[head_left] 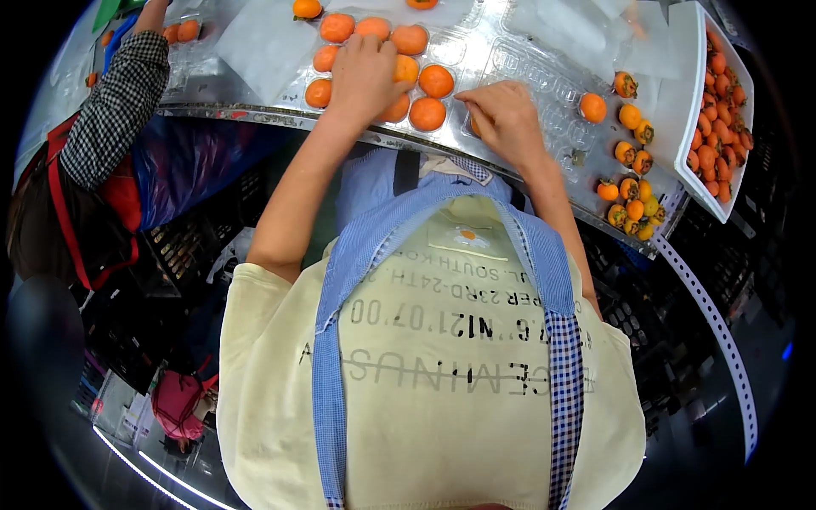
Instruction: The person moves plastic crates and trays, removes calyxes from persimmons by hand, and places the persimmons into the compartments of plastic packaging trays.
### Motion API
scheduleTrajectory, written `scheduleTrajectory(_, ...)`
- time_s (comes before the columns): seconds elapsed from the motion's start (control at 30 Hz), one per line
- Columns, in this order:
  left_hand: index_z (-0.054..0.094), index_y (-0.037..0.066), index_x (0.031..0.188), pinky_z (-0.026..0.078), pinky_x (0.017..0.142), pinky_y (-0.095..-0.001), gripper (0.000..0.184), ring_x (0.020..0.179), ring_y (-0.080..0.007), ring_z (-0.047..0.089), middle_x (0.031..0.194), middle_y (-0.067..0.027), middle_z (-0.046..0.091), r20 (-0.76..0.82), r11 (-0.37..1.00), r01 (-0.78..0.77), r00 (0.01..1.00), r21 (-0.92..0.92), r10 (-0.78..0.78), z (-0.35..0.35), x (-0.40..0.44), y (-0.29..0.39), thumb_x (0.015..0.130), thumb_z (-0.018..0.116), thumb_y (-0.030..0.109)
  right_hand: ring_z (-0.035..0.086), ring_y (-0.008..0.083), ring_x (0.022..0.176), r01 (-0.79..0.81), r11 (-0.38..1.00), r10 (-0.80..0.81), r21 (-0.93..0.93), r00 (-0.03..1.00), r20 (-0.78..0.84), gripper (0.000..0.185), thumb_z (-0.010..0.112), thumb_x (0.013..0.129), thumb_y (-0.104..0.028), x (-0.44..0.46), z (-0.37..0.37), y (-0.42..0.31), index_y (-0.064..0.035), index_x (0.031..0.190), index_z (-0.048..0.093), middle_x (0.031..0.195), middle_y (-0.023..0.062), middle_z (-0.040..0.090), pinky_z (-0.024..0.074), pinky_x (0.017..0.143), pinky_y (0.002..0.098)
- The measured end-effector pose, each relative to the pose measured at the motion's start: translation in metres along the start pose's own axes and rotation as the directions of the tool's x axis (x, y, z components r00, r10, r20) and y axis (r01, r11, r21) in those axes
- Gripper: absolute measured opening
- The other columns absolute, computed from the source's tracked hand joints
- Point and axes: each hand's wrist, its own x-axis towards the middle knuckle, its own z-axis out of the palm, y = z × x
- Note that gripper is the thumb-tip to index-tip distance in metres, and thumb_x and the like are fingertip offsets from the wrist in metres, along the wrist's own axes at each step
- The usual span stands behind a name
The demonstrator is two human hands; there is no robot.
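Orange persimmons (437, 82) fill cups of a clear plastic tray (459, 51) on the metal table. My left hand (365, 78) lies over this tray, with its index finger and thumb around a lighter persimmon (407, 68). Other persimmons (337, 28) surround that hand, some partly covered by it. To the right, my right hand (508, 123) is closed, thumb and fingertips close together. Part of an orange persimmon (475, 127) shows beneath its curled fingers; the rest is hidden by the hand.
More clear trays (552, 102) lie right of my right hand. Loose persimmons with calyxes (633, 208) sit at the table's right end, beside a white crate (693, 110) full of persimmons. At left, a person's checked sleeve (119, 102) reaches over the table (200, 109).
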Motion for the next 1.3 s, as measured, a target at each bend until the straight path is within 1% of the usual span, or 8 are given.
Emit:
scheduleTrajectory(0.37,0.054,0.005,0.108,0.048,0.070,-0.0419,0.047,0.084,-0.0317,0.060,0.096,-0.0128,0.062,0.264,0.980,0.189,0.950,-0.063,-0.166,-0.013,-0.001,0.012,0.069,0.074,0.022,0.060,0.0251,0.075,-0.036,0.999,0.036,0.037,0.999,-0.006,0.012,0.062,0.077,-0.007,-0.021,0.016,0.007,-0.0083,0.089,0.065,0.078,0.0072,0.062,0.0440,0.070,0.0351)
scheduleTrajectory(0.67,0.052,0.009,0.112,0.049,0.069,-0.0429,0.048,0.091,-0.0322,0.059,0.101,-0.0142,0.055,0.206,0.982,0.147,0.971,-0.118,-0.120,-0.001,-0.005,0.009,0.070,0.072,0.020,0.060,0.0243,0.074,-0.053,0.998,0.051,0.046,0.998,0.026,0.011,0.062,0.077,-0.008,-0.020,0.015,0.004,-0.0086,0.088,0.065,0.077,0.0064,0.062,0.0436,0.068,0.0347)
scheduleTrajectory(0.87,0.057,0.013,0.107,0.049,0.066,-0.0418,0.039,0.081,-0.0332,0.061,0.092,-0.0107,0.061,0.229,0.979,0.206,0.952,0.004,-0.201,-0.005,-0.005,0.024,0.071,0.071,0.020,0.060,0.0243,0.074,-0.070,0.996,0.068,0.047,0.996,0.050,0.011,0.062,0.078,-0.008,-0.021,0.014,0.005,-0.0084,0.087,0.065,0.076,0.0066,0.062,0.0437,0.068,0.0345)
scheduleTrajectory(0.97,0.058,0.012,0.107,0.050,0.066,-0.0388,0.037,0.075,-0.0285,0.064,0.088,-0.0076,0.064,0.188,0.952,0.281,0.948,-0.121,-0.256,-0.013,-0.003,0.020,0.073,0.070,0.020,0.060,0.0259,0.076,-0.081,0.995,0.078,0.060,0.996,0.051,0.011,0.061,0.078,-0.008,-0.019,0.013,0.005,-0.0085,0.088,0.066,0.079,0.0082,0.063,0.0446,0.070,0.0353)
scheduleTrajectory(1.07,0.057,0.007,0.112,0.052,0.070,-0.0335,0.038,0.079,-0.0207,0.065,0.090,-0.0071,0.067,0.173,0.795,0.382,0.924,-0.472,-0.341,-0.035,-0.003,0.015,0.078,0.068,0.021,0.059,0.0191,0.073,-0.172,0.972,0.165,0.160,0.985,0.052,0.019,0.059,0.083,-0.009,-0.019,0.008,0.000,-0.0068,0.101,0.064,0.084,0.0070,0.064,0.0446,0.064,0.0291)
scheduleTrajectory(1.13,0.053,0.001,0.119,0.051,0.080,-0.0308,0.044,0.094,-0.0168,0.062,0.102,-0.0092,0.064,0.271,0.383,0.350,0.931,-0.855,-0.245,-0.041,-0.005,0.012,0.081,0.067,0.018,0.057,0.0141,0.071,-0.382,0.778,0.397,0.498,0.914,0.080,0.025,0.058,0.085,-0.011,-0.013,0.005,-0.013,-0.0060,0.110,0.060,0.085,0.0057,0.063,0.0432,0.060,0.0256)
scheduleTrajectory(1.23,0.049,0.003,0.127,0.048,0.087,-0.0305,0.049,0.102,-0.0179,0.058,0.112,-0.0096,0.058,0.355,-0.159,0.334,0.926,-0.929,-0.128,-0.058,-0.009,0.039,0.081,0.067,0.011,0.057,0.0099,0.073,-0.424,0.433,0.463,0.795,0.862,0.207,0.032,0.058,0.088,-0.016,0.005,-0.021,-0.040,-0.0049,0.118,0.054,0.086,0.0046,0.062,0.0456,0.064,0.0237)
scheduleTrajectory(1.3,0.048,0.004,0.128,0.049,0.085,-0.0299,0.052,0.104,-0.0180,0.057,0.115,-0.0100,0.057,0.329,-0.162,0.309,0.938,-0.937,-0.113,-0.060,-0.011,0.054,0.080,0.068,0.009,0.060,0.0103,0.077,-0.395,0.327,0.417,0.859,0.875,0.244,0.041,0.059,0.089,-0.018,0.012,-0.030,-0.047,-0.0043,0.125,0.047,0.087,0.0050,0.061,0.0490,0.067,0.0231)
